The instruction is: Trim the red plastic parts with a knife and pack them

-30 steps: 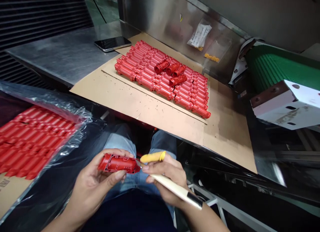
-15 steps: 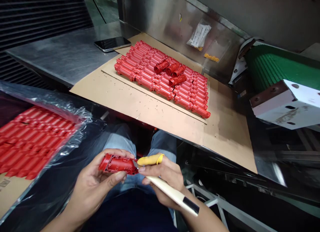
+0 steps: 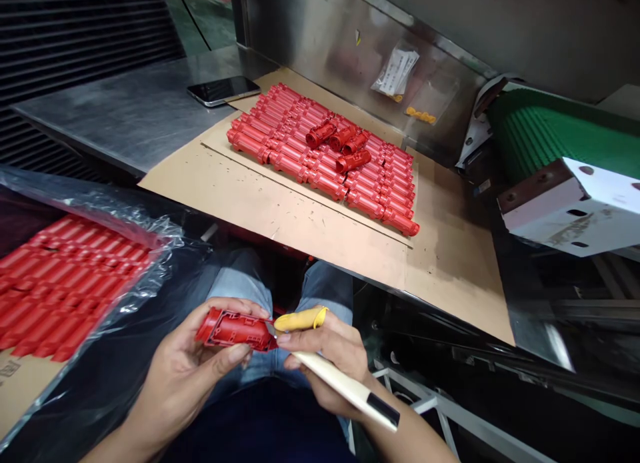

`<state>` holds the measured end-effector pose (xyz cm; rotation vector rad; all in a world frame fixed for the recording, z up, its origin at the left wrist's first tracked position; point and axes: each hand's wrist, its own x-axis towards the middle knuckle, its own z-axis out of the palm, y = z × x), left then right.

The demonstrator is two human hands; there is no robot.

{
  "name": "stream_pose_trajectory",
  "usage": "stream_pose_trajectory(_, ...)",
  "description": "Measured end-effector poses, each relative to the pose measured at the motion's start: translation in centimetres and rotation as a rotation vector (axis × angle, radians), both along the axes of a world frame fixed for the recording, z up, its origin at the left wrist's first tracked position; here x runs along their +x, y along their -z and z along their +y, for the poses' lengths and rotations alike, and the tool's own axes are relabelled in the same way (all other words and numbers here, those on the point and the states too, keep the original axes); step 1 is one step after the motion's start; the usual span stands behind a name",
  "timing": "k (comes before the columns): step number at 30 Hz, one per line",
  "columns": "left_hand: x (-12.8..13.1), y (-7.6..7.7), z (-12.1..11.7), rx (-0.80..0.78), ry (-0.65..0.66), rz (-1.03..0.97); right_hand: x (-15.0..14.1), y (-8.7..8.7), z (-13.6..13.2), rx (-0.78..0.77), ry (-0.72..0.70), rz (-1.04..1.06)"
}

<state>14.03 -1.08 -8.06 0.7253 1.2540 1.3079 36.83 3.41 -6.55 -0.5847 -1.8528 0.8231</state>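
Observation:
My left hand (image 3: 187,363) is closed round a red plastic housing (image 3: 237,330), its hollow side facing up. In my right hand (image 3: 330,350) is a knife (image 3: 345,386) with a cream handle and a black end. Its short blade meets the right end of the housing, partly hidden by the fingers. A yellow finger cot (image 3: 300,319) covers my right index finger. Both hands are over my lap, in front of the table's near edge.
Rows of red housings (image 3: 325,176) lie on cardboard (image 3: 280,216), with several loose ones on top. A phone (image 3: 223,90) lies at the back left. More red parts (image 3: 75,283) fill a plastic-lined box at left. A white metal bracket (image 3: 575,210) and green conveyor belt (image 3: 560,130) stand at right.
The red housing has tilted slightly in my left hand, its right end a little lower. Both hands keep nearly the same place, and the camera view has shifted slightly.

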Motion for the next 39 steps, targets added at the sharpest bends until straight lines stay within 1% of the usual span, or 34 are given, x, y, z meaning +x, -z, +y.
stream_pose_trajectory(4, 0.9, -1.1, 0.0, -0.005, -0.052, -0.182, -0.2, -0.1, -0.2, 0.009, 0.021, 0.018)
stream_pose_trajectory(6, 1.0, -1.3, 0.1, -0.007, -0.052, -0.235, -0.4, -0.2, -0.4, 0.003, 0.034, 0.022)
stream_pose_trajectory(9, 0.8, -1.1, 0.2, -0.018, -0.049, -0.283, -0.5, -0.3, -0.7, -0.025, 0.051, 0.031)
stream_pose_trajectory(16, 0.5, -0.8, 0.2, -0.011, -0.030, -0.316, -0.4, -0.2, -0.9, -0.060, 0.068, 0.034)
stream_pose_trajectory(21, 0.6, -0.7, 0.0, -0.001, -0.036, -0.321, -0.2, -0.1, -1.1, -0.053, 0.098, -0.003)
stream_pose_trajectory(24, 0.7, -0.6, 0.0, -0.020, -0.046, -0.329, -0.2, -0.2, -1.2, -0.061, 0.099, -0.009)
stream_pose_trajectory(28, 0.8, -0.8, 0.0, -0.034, -0.068, -0.342, -0.2, 0.0, -1.2, -0.119, 0.084, 0.015)
stream_pose_trajectory(30, 0.8, -0.8, 0.0, -0.023, -0.068, -0.338, 0.1, 0.1, -0.8, -0.139, 0.051, 0.008)
stream_pose_trajectory(31, 0.8, -0.7, 0.0, -0.027, -0.067, -0.334, 0.3, 0.0, -0.5, -0.124, 0.030, -0.013)
stream_pose_trajectory(32, 0.8, -0.7, 0.0, -0.037, -0.064, -0.329, 0.5, -0.1, -0.2, -0.075, 0.002, -0.047)
stream_pose_trajectory(36, 0.6, -0.5, 0.2, -0.087, -0.027, -0.336, 1.6, -1.3, 1.4, 0.266, -0.126, -0.316)
stream_pose_trajectory(38, 0.7, -0.5, 0.4, -0.100, -0.007, -0.339, 1.9, -1.9, 1.8, 0.373, -0.136, -0.439)
stream_pose_trajectory(39, 0.7, -0.5, 0.4, -0.107, 0.001, -0.338, 1.9, -2.0, 1.9, 0.393, -0.125, -0.470)
